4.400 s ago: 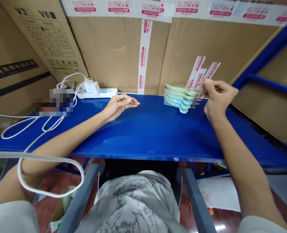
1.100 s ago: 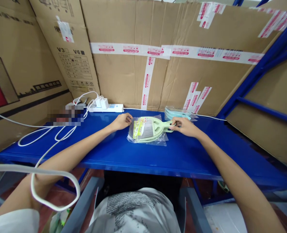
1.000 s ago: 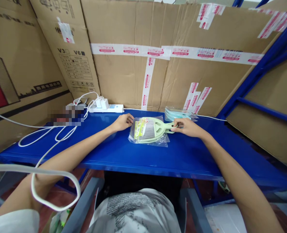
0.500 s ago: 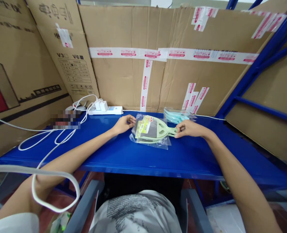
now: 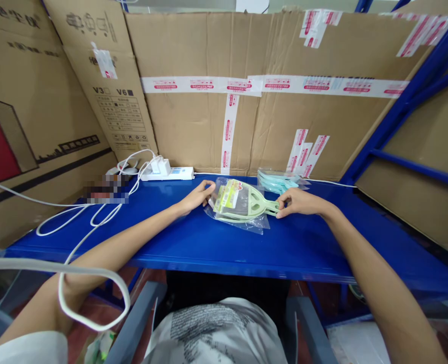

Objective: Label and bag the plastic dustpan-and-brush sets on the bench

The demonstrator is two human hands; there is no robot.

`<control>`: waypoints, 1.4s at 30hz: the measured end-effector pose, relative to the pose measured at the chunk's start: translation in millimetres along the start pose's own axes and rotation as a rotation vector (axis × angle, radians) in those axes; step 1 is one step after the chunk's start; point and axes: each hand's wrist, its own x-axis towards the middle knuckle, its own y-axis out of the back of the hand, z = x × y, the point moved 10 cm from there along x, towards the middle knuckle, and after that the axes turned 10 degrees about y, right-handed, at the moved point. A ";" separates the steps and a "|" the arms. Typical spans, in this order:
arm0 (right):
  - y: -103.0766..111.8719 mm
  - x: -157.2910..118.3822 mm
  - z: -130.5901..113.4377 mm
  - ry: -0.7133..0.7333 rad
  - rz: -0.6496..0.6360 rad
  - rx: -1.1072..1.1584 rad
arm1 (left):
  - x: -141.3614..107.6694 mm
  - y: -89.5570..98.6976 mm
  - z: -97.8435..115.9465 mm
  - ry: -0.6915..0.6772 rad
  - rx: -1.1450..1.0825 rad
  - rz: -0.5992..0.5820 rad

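A pale green dustpan and brush set (image 5: pixel 259 203) with grey bristles and a yellow label lies flat on the blue table (image 5: pixel 208 253), partly inside a clear plastic bag (image 5: pixel 256 225). Its handle end points right, where my right hand (image 5: pixel 294 202) pinches it between thumb and fingers. At the set's left end, my left hand (image 5: pixel 199 196) has its fingers closed at the bag's edge; the plastic between them is too small to make out.
Behind my right hand lies a bagged light-blue item (image 5: pixel 279 180). A white power strip (image 5: pixel 176 173) and looping white cables (image 5: pixel 97 217) are at the back left. Cardboard panels (image 5: pixel 193 121) stand behind the table; a blue metal frame (image 5: pixel 383 121) rises at the right.
My left hand's fingers have come together at the bag's left edge. The right hand keeps its hold on the handle. The whole view has shifted slightly.
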 end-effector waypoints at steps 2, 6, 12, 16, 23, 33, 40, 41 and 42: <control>0.2 1.0 -1.0 0.016 0.004 -0.008 | -2.8 -2.8 1.3 0.017 -0.026 -0.009; -0.5 2.9 -0.4 0.013 0.019 -0.013 | -5.4 -5.7 4.1 0.027 -0.028 -0.006; -3.0 7.9 -7.7 0.046 0.082 0.009 | -8.2 -6.0 1.7 0.092 -0.057 0.014; -4.4 10.4 -11.8 0.056 0.100 -0.001 | -8.4 -5.1 0.5 0.126 -0.025 0.054; -2.8 10.1 -13.6 0.064 0.110 -0.007 | -10.6 0.3 -0.3 0.224 0.032 0.127; 0.9 8.1 -17.1 0.084 0.131 -0.031 | -3.8 14.6 -10.7 0.244 -0.123 0.080; 0.5 7.5 -19.7 0.103 0.124 -0.053 | 11.0 78.9 12.9 0.073 0.404 0.305; 0.2 7.5 -19.9 0.108 0.120 -0.055 | 11.6 93.8 16.9 0.067 0.462 0.337; 0.0 7.6 -19.8 0.112 0.117 -0.055 | 11.8 108.1 19.7 0.074 0.525 0.364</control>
